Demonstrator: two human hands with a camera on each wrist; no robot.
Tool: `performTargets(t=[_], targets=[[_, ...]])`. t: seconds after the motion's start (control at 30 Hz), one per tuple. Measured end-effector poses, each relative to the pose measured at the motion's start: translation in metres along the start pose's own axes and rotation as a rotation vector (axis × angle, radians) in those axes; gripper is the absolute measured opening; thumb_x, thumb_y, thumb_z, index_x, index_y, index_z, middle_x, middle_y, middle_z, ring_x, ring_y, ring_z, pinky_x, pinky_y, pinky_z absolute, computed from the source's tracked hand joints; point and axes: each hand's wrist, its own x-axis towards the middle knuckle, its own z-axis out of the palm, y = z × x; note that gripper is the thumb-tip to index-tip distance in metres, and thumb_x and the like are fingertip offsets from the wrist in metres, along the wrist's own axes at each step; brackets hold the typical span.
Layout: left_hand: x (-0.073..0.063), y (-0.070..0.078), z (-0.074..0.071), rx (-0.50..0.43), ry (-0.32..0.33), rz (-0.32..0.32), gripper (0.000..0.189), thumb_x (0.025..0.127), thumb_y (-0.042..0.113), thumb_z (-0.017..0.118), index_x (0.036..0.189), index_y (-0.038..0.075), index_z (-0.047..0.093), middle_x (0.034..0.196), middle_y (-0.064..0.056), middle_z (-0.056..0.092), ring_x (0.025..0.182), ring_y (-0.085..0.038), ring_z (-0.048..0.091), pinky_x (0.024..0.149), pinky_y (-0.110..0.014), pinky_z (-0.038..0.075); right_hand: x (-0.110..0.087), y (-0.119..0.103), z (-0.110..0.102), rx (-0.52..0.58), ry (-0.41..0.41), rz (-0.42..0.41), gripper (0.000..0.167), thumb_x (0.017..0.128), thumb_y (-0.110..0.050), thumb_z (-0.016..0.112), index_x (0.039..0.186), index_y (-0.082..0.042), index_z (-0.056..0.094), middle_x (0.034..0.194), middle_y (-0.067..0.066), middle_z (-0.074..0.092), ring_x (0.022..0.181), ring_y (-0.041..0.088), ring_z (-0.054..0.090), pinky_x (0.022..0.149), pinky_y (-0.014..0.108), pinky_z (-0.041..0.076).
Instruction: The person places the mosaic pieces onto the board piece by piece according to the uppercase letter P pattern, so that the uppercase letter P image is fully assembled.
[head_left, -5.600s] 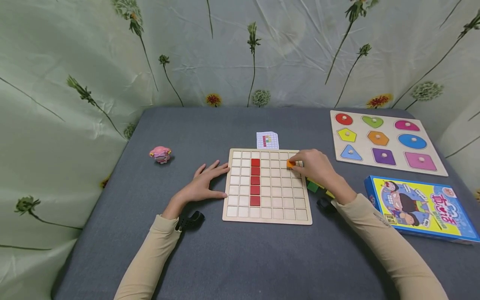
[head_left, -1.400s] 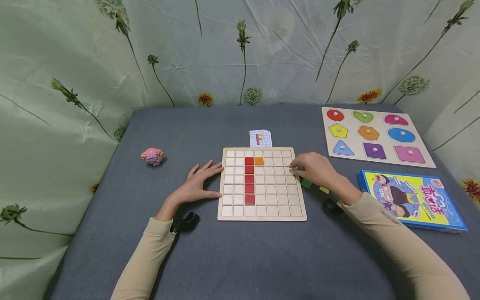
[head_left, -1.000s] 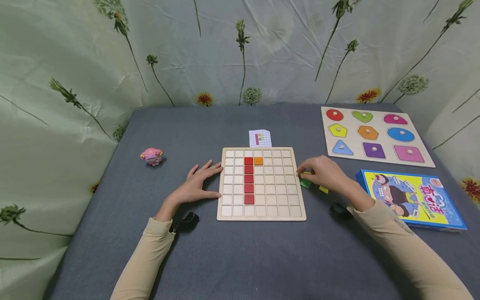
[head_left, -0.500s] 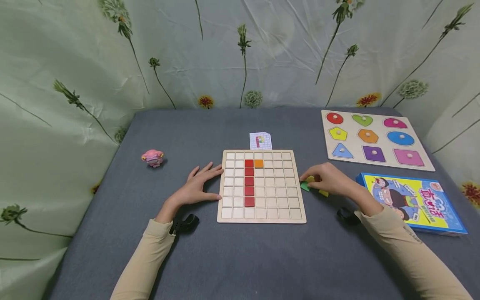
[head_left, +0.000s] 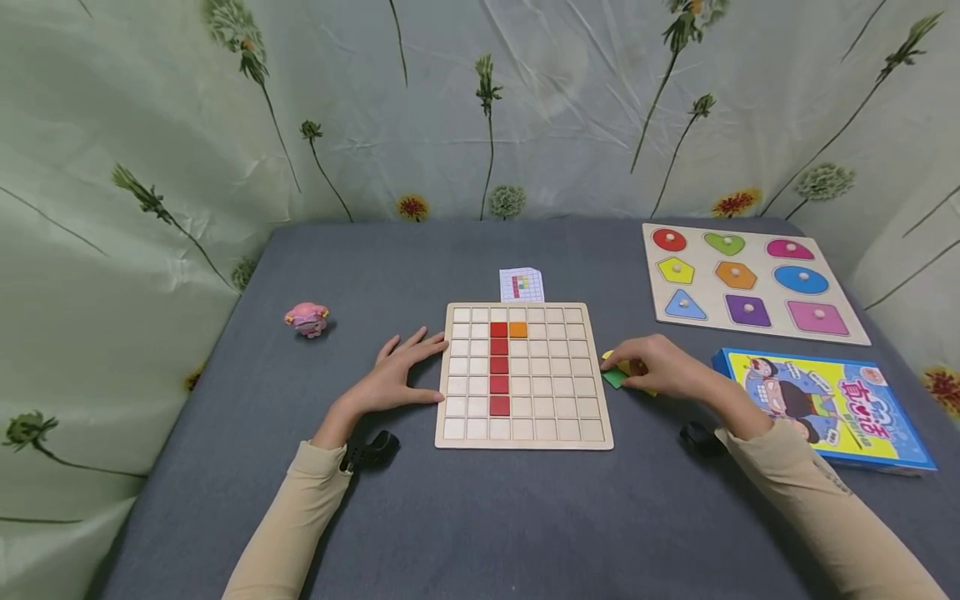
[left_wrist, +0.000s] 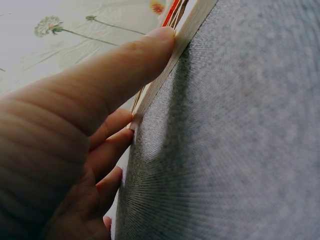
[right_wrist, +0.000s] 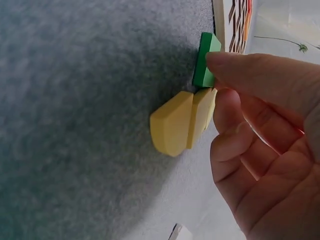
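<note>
Right hand (head_left: 662, 367) — green tile (right_wrist: 202, 62) between thumb and fingertip.

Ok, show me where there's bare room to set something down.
Bare tabletop lies in front of the wooden grid, between the left sleeve and the right sleeve; between the pink toy and the card; and between the card and the shape board. It's crowded between the wooden grid and the blue box, where the right hand, green piece and yellow pieces bunch up.

In the head view, can't see the yellow blocks (right_wrist: 174, 125) whole behind the right hand (head_left: 663, 367).
Lose both sleeves (head_left: 291, 521) at the bottom edge; can't make out the card (head_left: 522, 285) in detail.
</note>
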Motion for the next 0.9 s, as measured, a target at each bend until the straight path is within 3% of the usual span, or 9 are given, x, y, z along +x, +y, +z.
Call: performTargets(t=[0.37,0.63,0.9], targets=[[-0.0027,-0.0012,0.0022,-0.002,-0.003,-0.01,0.08,0.077,0.032,0.076,0.144,0.012,0.039,0.153,-0.01,0.033,0.146,-0.036,0.015,0.112,-0.062,-0.001,-0.0062,0.0009,0.0051,-0.057,0.061,-0.038,0.028,0.075,-0.003,0.075,0.103,-0.003,0.07,0.078,0.0,0.057,0.066,0.004,0.044,0.058,0.017,0.037],[-0.0007,-0.0007,0.001,0.002,0.0,-0.009,0.08,0.077,0.032,0.076,0.144,0.013,0.039,0.153,-0.01,0.033,0.147,-0.035,0.014,0.113,-0.061,-0.001,-0.0035,0.0014,0.0051,-0.069,0.059,0.013,0.024,0.076,-0.006,0.074,0.099,-0.005,0.072,0.08,0.001,0.059,0.067,0.007,0.046,0.059,0.017,0.039],[0.0003,-0.0011,0.0015,0.008,0.0,-0.005,0.08,0.077,0.033,0.076,0.144,0.013,0.039,0.153,-0.01,0.033,0.146,-0.035,0.015,0.113,-0.061,-0.001,-0.0043,0.0028,0.0062,-0.075,0.087,0.01,0.021,0.075,-0.006,0.075,0.096,-0.004,0.072,0.08,0.001,0.06,0.066,0.007,0.046,0.056,0.016,0.039]])
